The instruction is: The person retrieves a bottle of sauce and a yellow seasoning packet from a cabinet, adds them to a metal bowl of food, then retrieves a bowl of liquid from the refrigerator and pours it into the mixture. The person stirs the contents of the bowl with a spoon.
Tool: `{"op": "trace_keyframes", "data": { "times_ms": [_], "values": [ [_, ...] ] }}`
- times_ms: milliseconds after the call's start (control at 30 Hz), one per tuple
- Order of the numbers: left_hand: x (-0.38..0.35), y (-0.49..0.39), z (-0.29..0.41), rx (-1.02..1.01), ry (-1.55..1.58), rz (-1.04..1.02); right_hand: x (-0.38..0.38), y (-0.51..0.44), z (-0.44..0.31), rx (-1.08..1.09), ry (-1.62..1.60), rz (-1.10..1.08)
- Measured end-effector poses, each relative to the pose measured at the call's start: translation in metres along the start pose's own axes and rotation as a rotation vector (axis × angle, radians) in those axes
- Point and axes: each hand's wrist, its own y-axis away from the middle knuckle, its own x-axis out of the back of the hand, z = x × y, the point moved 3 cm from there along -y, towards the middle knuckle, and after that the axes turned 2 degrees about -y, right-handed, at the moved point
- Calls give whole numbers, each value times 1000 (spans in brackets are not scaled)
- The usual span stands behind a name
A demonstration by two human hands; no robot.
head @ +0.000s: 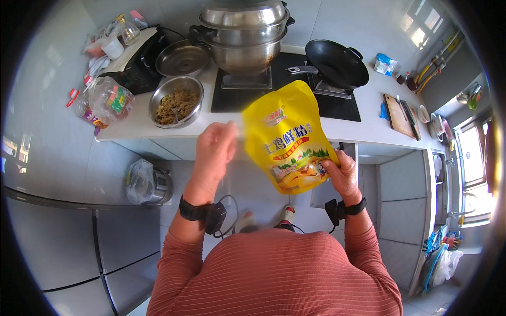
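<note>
My right hand (343, 172) grips the lower right corner of a yellow seasoning pouch (290, 138), thumb on its printed front. The pouch hangs tilted in front of the counter edge, and it bears writing. Just left of the pouch is my left hand (215, 148), raised with its fingers curled together and slightly blurred. No object shows between those fingers, and a narrow gap seems to part them from the pouch. On the counter beyond that hand sits a steel bowl (153, 112) of chopped filling (178, 102), with a utensil handle standing in it.
A stacked steamer (245, 57) and a black wok (336, 65) stand on the gas hob (229, 96). An empty metal pan (182, 59) lies behind the bowl. Farther right, a knife (410, 118) rests on a wooden cutting board (395, 114). A lined bin (148, 183) stands at floor left.
</note>
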Motion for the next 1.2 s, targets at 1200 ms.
{"op": "trace_keyframes", "data": {
  "times_ms": [1200],
  "values": [
    [-36,5,-33,-27,-213,-24,26,8,36,-54,-155,-64]
  ]
}}
